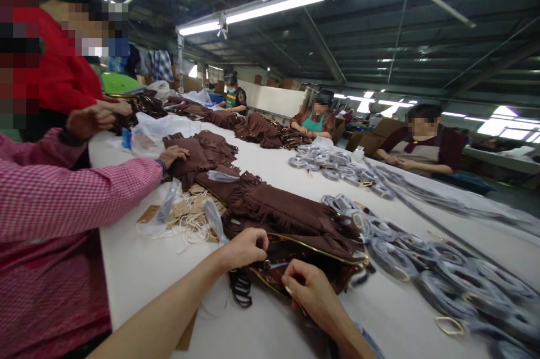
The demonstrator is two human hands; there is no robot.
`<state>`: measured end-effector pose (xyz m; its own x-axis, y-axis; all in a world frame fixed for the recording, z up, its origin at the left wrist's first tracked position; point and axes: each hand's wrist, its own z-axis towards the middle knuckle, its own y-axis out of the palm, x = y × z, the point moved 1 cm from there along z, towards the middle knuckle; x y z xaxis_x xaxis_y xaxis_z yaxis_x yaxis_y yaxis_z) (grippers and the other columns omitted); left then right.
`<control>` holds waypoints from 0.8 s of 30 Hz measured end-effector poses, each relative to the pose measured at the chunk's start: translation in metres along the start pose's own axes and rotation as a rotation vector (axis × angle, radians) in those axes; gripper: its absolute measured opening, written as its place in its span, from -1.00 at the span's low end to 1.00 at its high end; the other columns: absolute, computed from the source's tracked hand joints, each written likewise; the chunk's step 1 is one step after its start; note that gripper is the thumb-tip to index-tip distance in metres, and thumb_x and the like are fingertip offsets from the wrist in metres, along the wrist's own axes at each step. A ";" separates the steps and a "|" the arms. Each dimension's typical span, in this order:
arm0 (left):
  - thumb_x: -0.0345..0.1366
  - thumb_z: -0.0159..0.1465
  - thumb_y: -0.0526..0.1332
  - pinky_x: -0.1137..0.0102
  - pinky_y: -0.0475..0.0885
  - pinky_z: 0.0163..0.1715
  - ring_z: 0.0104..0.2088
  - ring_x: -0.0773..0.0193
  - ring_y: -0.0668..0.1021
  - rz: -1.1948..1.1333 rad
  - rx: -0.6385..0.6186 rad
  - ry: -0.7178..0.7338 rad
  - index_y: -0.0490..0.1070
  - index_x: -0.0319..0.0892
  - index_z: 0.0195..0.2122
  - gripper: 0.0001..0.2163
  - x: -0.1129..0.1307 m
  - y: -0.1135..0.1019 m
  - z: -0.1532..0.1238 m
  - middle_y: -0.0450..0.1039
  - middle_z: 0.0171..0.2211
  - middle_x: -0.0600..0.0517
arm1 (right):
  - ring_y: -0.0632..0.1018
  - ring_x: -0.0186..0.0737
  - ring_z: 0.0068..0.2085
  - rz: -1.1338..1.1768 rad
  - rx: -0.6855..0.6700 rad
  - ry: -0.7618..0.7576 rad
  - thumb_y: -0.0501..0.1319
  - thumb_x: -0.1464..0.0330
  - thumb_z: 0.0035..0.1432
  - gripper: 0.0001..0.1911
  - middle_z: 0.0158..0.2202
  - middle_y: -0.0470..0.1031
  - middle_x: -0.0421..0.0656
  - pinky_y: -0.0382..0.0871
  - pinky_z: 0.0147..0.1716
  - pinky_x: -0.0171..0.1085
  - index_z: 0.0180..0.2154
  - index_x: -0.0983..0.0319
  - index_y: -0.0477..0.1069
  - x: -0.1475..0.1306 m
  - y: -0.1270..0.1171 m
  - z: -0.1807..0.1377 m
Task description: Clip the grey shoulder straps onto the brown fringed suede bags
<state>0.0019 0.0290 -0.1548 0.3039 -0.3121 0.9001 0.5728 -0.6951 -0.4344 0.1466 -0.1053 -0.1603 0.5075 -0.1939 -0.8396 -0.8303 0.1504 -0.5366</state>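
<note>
A dark brown bag [354,272] lies in front of me with its gold zipper undone and its patterned lining showing. My left hand [247,247] is closed at the left end of the opening, fingers curled on the bag's edge next to a small metal ring. At the near edge of the opening, my right hand [310,288] pinches the bag's rim; its fingertips are partly hidden. Black strap loops [240,290] hang out below my left hand. Right behind the open bag lie more brown fringed bags [282,204].
Coiled grey-wrapped straps with gold buckles [447,274] cover the right side of the white table [139,286]. Tags with white strings [192,212] lie to the left. A co-worker in a checked sleeve [105,190] rests a hand on a brown bag. Several other people work around the table.
</note>
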 end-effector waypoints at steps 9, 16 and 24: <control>-0.39 -0.15 0.19 0.50 0.12 -0.58 -0.56 0.37 0.28 -0.222 -0.032 -0.097 0.29 -0.18 -0.50 -0.85 -0.004 0.000 0.003 0.24 -0.62 0.20 | 0.38 -0.34 -0.63 -0.187 0.076 -0.161 0.10 0.42 0.03 -0.85 -0.67 0.36 -0.32 0.16 -0.59 -0.37 -0.55 0.17 0.34 -0.013 0.008 0.005; -0.40 -0.18 0.14 0.51 0.18 -0.60 -0.58 0.37 0.31 -0.385 -0.046 -0.156 0.33 -0.20 -0.52 -0.86 -0.005 0.002 0.003 0.24 -0.64 0.18 | 0.51 -0.22 -0.53 -0.240 0.055 -0.219 0.09 0.35 0.16 -0.77 -0.55 0.49 -0.27 0.27 -0.45 -0.32 -0.15 0.15 0.42 -0.018 0.011 0.008; -0.43 -0.20 0.09 0.50 0.18 -0.67 -0.66 0.38 0.29 -0.487 -0.055 -0.220 0.39 -0.22 -0.46 -0.78 -0.006 0.003 0.003 0.29 -0.66 0.15 | 0.59 -0.11 -0.32 -0.541 0.084 -0.351 0.05 0.43 0.21 -0.80 -0.35 0.59 -0.09 0.23 -0.39 -0.32 -0.18 0.20 0.40 -0.019 0.021 0.009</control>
<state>0.0042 0.0306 -0.1620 0.1688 0.1945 0.9663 0.6482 -0.7604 0.0398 0.1212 -0.0900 -0.1565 0.9058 0.0625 -0.4191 -0.4228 0.1981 -0.8843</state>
